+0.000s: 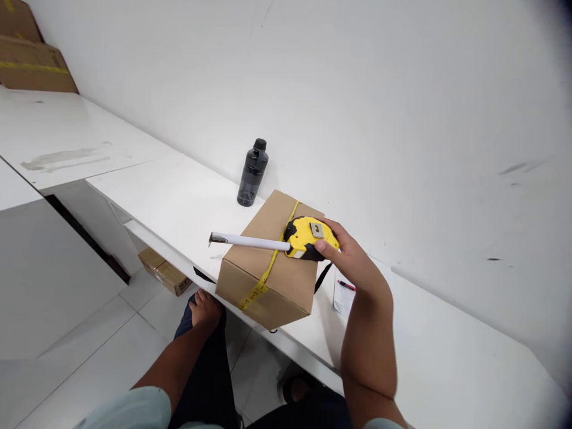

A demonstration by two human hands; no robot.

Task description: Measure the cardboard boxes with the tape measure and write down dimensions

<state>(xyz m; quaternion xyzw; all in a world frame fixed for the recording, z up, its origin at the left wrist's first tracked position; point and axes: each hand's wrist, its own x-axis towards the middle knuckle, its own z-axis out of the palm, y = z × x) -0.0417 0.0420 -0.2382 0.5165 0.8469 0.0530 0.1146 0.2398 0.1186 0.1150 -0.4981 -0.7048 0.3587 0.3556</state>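
Observation:
My right hand (353, 259) grips a yellow and black tape measure (308, 237) above a cardboard box (277, 280) sealed with yellow tape. Its white blade (248, 241) sticks out to the left, past the box's left edge. The box sits at the front edge of a white table (187, 202). My left hand (205, 308) hangs below the table edge, just left of the box's lower corner, fingers curled; I cannot make out anything in it.
A dark water bottle (252, 174) stands behind the box near the white wall. A sheet of paper (343, 298) with a red pen (346, 285) lies right of the box. A small cardboard box (165, 272) sits on the floor under the table. More cardboard (31, 62) leans at the far left.

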